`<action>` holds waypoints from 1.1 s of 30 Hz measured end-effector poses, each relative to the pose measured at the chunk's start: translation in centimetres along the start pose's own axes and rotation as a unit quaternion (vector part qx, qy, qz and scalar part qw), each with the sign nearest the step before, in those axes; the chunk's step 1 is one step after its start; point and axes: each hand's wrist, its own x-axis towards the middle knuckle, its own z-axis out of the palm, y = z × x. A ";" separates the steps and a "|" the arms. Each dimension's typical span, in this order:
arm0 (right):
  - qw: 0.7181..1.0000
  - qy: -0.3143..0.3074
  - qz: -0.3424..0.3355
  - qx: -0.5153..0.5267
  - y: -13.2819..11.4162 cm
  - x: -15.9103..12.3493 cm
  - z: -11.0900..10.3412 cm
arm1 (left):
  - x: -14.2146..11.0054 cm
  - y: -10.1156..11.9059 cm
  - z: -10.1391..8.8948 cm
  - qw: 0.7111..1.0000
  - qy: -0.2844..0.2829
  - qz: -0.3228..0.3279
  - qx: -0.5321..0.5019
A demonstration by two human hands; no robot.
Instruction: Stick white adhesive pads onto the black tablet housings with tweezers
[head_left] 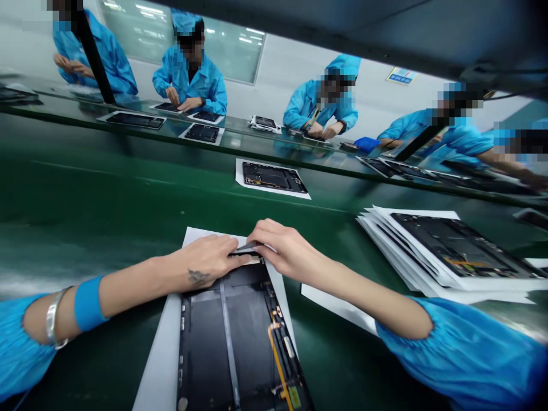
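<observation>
An open tablet back housing (231,342) lies on a white paper sheet (160,365), with an orange flex cable (278,359) and dark inner panels showing. My left hand (209,261) and my right hand (285,248) meet over the housing's far end. A thin grey strip (246,248) shows between their fingertips, partly hidden by them. The fingers hide the housing's far edge. A metal bangle (52,317) and a blue wristband (88,303) sit on my left forearm.
A stack of tablet housings on white sheets (449,251) lies to my right, and another housing on paper (272,178) lies ahead on the green bench. Several people in blue smocks (190,77) work with similar housings beyond a far bench edge (240,140).
</observation>
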 end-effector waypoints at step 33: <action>0.996 -0.081 -0.032 -0.023 1.0 -3.6 2.1 | -2.7 -0.6 -0.4 0.992 0.088 0.026 -0.084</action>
